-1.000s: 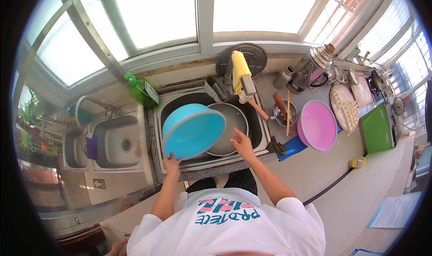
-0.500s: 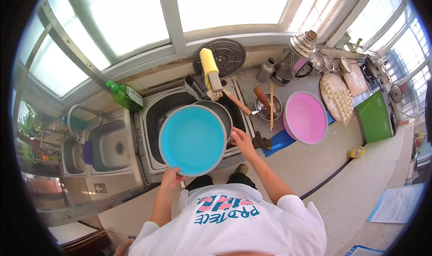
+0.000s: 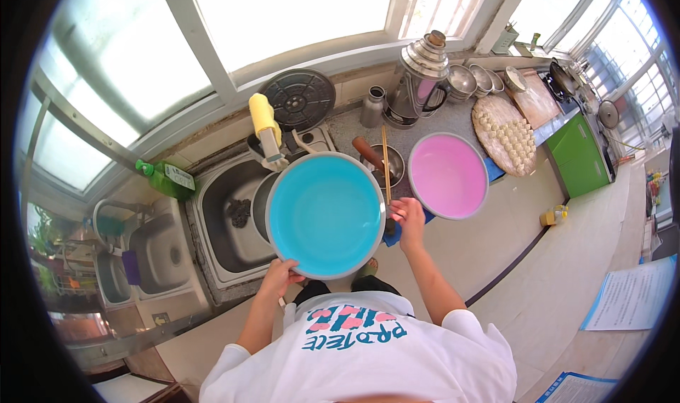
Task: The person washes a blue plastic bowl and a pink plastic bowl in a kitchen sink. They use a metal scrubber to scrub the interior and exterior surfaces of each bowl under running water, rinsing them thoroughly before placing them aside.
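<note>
A round blue basin [image 3: 326, 215] with a grey rim is held up in front of me, over the right part of the sink [image 3: 227, 212] and the counter's front edge. My left hand [image 3: 278, 280] is closed on its lower left rim. At the right rim my right hand [image 3: 409, 222] has its fingertips bent against the edge. A pink basin [image 3: 449, 176] sits on the counter to the right of that hand. Behind the blue one, a metal bowl [image 3: 394, 163] holds a wooden-handled tool and chopsticks [image 3: 386, 159]. A dark scouring pad [image 3: 239, 212] lies in the sink.
Beyond the sink are a yellow-wrapped faucet [image 3: 263, 123], a black round lid [image 3: 297, 100] and a green soap bottle [image 3: 166, 180]. A thermos [image 3: 418, 84] and steel flask [image 3: 372, 107] stand at the back. Dumplings cover a round board [image 3: 504, 135] on the right.
The blue basin has moved right, away from the sink's left part, with both hands travelling along. More of the sink and the scouring pad now show. The whole view has shifted.
</note>
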Demonstrator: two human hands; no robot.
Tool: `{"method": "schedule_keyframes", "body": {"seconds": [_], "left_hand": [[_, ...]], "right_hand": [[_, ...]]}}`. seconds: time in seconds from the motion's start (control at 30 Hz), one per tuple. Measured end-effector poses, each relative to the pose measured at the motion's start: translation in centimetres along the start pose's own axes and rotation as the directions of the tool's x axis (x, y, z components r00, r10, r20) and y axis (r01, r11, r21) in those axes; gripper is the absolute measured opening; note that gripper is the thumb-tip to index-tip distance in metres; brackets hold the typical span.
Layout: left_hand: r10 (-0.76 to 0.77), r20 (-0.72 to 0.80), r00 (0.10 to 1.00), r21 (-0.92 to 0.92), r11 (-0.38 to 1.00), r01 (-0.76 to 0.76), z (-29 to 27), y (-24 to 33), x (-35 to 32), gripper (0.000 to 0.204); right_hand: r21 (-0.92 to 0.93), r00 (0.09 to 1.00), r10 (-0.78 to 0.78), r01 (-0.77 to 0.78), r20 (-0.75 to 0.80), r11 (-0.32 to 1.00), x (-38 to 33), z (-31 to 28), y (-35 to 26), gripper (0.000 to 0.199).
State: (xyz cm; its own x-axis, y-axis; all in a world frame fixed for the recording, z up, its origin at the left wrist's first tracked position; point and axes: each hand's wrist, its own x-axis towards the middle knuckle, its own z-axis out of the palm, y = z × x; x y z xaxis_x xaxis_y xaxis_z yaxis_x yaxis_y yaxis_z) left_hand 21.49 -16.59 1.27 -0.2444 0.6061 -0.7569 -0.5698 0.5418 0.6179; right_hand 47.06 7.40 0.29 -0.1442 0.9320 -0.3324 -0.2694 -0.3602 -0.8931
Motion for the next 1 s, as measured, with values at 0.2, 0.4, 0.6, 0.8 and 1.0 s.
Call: {"method": "schedule_keyframes", "body": {"seconds": [0.2, 0.4, 0.6, 0.8, 1.0], "left_hand": [[0.037, 0.055, 0.998, 0.054, 0.998, -0.040, 5.5, 3.0, 0.6, 0.027], [0.088, 0.060, 0.994, 0.108, 0.990, -0.094, 10.3, 4.8, 2.3, 0.030], [0.130, 0.052, 0.990, 0.153, 0.979, -0.136, 12.9, 6.3, 3.4, 0.032], [0.171, 0.059, 0.983, 0.171, 0.969, -0.179, 15.7, 7.6, 4.7, 0.032], [0.181, 0.151, 0.972, 0.193, 0.959, -0.208, 19.7, 9.8, 5.9, 0.032]], "right_hand": [[0.491, 0.861, 0.403, -0.218, -0.310, 0.843, 3.7, -8.3, 1.2, 0.061], [0.662, 0.914, 0.347, -0.128, -0.211, 0.738, 8.3, -12.9, 3.3, 0.034], [0.579, 0.863, 0.408, -0.176, -0.298, 0.796, 8.5, -12.9, 1.2, 0.027], [0.515, 0.866, 0.373, -0.164, -0.333, 0.841, 7.3, -15.7, -1.0, 0.032], [0.505, 0.846, 0.365, -0.136, -0.389, 0.853, 5.6, -18.9, -4.4, 0.029]]}}
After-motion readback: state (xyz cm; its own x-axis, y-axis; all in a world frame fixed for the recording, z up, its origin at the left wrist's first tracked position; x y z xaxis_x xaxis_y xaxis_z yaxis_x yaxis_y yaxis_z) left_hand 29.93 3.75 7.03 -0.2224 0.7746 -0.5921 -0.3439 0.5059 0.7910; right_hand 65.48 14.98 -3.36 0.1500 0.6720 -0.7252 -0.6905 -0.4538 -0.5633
